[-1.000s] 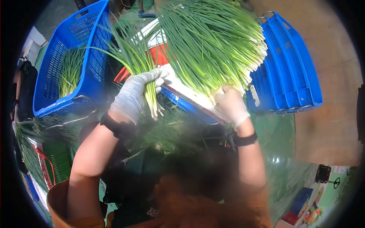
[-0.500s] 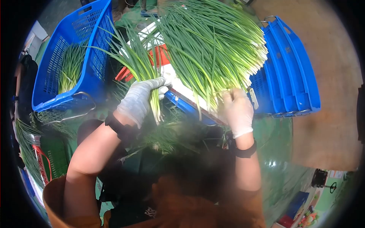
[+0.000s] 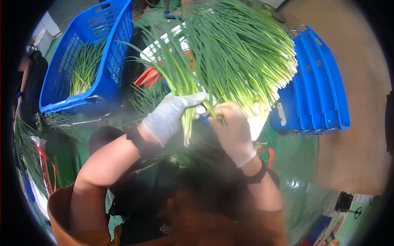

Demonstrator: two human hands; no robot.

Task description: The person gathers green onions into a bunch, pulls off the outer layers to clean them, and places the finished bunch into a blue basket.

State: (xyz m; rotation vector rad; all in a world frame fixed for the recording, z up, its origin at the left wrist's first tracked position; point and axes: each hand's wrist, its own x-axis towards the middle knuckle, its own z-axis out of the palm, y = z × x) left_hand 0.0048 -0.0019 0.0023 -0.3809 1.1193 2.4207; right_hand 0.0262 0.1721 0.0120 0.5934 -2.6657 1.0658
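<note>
My left hand (image 3: 167,115), in a white glove, is closed around a small bunch of green onions (image 3: 180,82). Their green leaves fan up and away, and the pale root ends hang below my fist. Close beside it, my right hand (image 3: 234,133), also gloved, has its fingers pinched on what looks like a green onion stalk (image 3: 210,110); the fingers partly hide it. Beyond both hands lies a big heap of green onions (image 3: 242,53), white ends toward the right, on a white surface (image 3: 257,126).
A blue crate (image 3: 92,96) with more green onions (image 3: 84,71) stands at the left. Stacked blue crates (image 3: 316,82) are at the right. Red material (image 3: 147,77) shows behind the held bunch. Loose onion greens (image 3: 176,159) lie below my hands on the green floor (image 3: 295,164).
My right hand has moved left from the heap's root ends to beside my left hand, with what looks like a stalk. The left hand still holds its bunch, slightly lower and right in view.
</note>
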